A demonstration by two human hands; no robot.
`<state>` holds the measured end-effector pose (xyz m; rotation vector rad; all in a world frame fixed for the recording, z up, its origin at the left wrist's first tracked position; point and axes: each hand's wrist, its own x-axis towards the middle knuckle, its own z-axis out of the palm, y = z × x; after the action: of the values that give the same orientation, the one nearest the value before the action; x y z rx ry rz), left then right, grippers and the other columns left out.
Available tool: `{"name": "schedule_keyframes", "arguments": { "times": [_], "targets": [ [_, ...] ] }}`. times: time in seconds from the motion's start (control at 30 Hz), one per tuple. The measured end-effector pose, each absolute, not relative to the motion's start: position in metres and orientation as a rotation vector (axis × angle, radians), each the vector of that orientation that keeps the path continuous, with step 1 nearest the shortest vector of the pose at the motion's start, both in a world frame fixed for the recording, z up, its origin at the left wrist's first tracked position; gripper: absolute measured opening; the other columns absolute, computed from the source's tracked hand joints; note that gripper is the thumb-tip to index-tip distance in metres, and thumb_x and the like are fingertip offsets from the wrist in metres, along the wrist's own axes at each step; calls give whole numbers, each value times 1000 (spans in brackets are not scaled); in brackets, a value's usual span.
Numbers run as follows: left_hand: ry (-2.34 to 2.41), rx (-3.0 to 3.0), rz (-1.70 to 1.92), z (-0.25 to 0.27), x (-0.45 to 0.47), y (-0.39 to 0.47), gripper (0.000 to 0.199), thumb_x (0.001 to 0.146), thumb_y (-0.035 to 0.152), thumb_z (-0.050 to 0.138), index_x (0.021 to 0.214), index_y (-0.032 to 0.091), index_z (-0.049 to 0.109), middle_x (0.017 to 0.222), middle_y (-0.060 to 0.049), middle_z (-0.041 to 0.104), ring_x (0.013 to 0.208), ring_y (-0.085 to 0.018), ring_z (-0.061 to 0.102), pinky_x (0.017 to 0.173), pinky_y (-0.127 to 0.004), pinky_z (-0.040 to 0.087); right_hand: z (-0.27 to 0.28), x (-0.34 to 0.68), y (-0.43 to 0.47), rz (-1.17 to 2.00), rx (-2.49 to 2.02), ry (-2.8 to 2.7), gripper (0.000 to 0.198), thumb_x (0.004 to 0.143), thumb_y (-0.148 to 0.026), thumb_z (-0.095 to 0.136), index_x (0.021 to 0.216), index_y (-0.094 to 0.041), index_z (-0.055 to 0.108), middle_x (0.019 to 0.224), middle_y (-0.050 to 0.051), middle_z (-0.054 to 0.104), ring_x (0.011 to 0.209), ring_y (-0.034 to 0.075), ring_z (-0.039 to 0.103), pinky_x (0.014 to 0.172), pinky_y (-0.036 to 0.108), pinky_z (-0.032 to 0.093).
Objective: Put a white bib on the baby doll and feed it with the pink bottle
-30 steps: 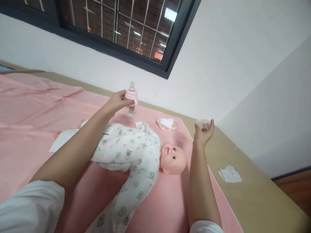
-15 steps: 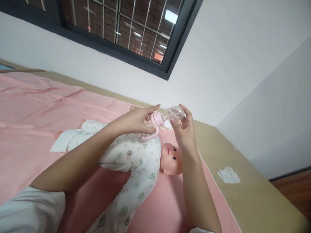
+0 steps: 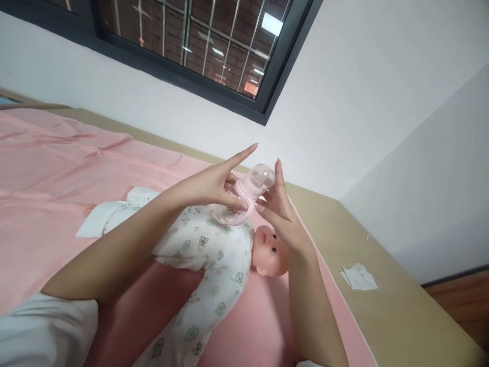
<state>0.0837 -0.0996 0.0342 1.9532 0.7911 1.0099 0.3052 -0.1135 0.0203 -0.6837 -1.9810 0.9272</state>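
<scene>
A clear baby bottle (image 3: 225,214) with a pink collar and pink handle is tilted above the chest of a baby doll (image 3: 269,250). A transparent cap (image 3: 263,176) covers its top. My left hand (image 3: 214,186) is closed around the bottle from the left, thumb by the handle and index finger stretched out. My right hand (image 3: 280,211) is at the cap's right side, index finger raised and thumb spread near the handle. Its other fingers are partly behind the bottle, so contact there is unclear. The doll lies on its back in white printed clothes.
A pink cloth (image 3: 244,326) lies under the doll on a wooden table (image 3: 328,229). Folded white tissue (image 3: 359,277) rests at the right. Behind the table are a white wall (image 3: 362,92) and a dark-framed window (image 3: 263,109) with bars outside.
The transparent cap went from being held off the nipple in my right hand to sitting over the bottle's top. My right hand's fingers have spread, and the bottle is tipped more upright.
</scene>
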Motion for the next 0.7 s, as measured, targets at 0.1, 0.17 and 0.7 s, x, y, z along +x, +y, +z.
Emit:
{"name": "schedule_keyframes", "arguments": {
  "times": [0.1,0.17,0.7],
  "targets": [
    [771,1824,1010,33,86,-100,128,66,35,85,166,32,5,101,-7,76,80,-26,74,74,-35,57,18,301,-115,902,-701,-2008,114,80,-56,77,160,-46,-3,162,6,38,144,28,47,117,58,44],
    [770,1841,992,33,88,-101,125,66,35,85,166,33,9,101,-6,76,86,-28,74,75,-36,57,16,297,-114,865,-732,-1988,117,78,-55,80,161,-44,-1,159,9,42,141,29,50,116,58,45],
    [940,2097,902,37,92,-117,104,75,31,75,163,38,19,98,-1,75,87,-25,73,73,-28,51,3,290,-110,992,-698,-1866,129,64,-56,89,160,-46,3,159,9,39,132,33,59,99,54,61]
  ]
}}
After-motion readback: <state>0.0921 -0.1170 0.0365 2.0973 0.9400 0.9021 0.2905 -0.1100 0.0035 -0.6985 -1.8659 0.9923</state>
